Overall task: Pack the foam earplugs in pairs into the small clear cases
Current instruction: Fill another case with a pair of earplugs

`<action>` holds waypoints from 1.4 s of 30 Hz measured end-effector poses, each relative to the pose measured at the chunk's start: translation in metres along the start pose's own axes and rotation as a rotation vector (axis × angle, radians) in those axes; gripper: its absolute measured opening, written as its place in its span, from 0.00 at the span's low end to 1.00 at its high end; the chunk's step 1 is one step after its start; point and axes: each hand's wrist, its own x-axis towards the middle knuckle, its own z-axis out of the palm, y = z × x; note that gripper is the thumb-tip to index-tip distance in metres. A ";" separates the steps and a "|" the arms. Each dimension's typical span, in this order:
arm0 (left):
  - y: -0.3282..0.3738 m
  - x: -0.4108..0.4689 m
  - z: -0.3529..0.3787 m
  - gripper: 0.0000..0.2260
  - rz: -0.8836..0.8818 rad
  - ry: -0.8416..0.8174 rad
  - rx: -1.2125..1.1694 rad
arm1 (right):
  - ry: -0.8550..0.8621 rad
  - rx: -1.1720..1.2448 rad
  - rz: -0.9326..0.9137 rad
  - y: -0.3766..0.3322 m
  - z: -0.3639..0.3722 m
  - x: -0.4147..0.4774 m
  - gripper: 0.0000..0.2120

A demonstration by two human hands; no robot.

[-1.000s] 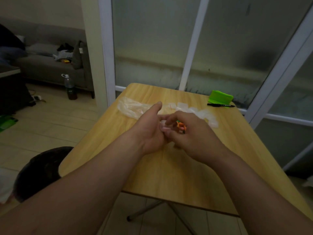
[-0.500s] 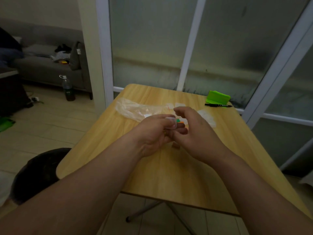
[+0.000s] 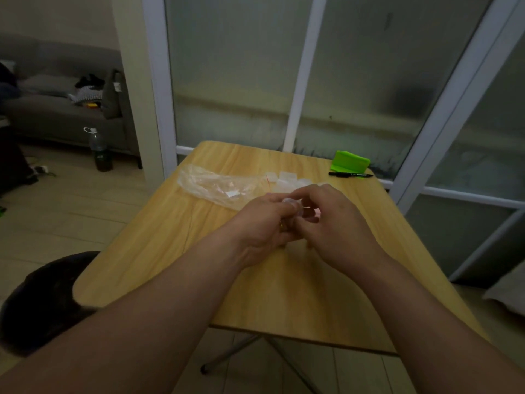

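Your left hand [image 3: 264, 223] and right hand [image 3: 338, 220] are together, both pinching one clear case [image 3: 292, 202]; spare cases [image 3: 287, 177] lie at twelve o'clock of them; plastic bag [image 3: 216, 186] at ten.

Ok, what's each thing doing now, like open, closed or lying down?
Clear case: held, open or shut unclear.
Left hand: grips that case.
Right hand: pinches that case.
Plastic bag: lying flat.
Spare cases: loose beside the bag.
Pen: lying flat.
Bottle: upright, capped.
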 end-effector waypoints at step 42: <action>0.032 0.035 -0.008 0.13 0.185 0.320 -0.247 | -0.141 -0.235 0.270 0.100 -0.003 0.067 0.25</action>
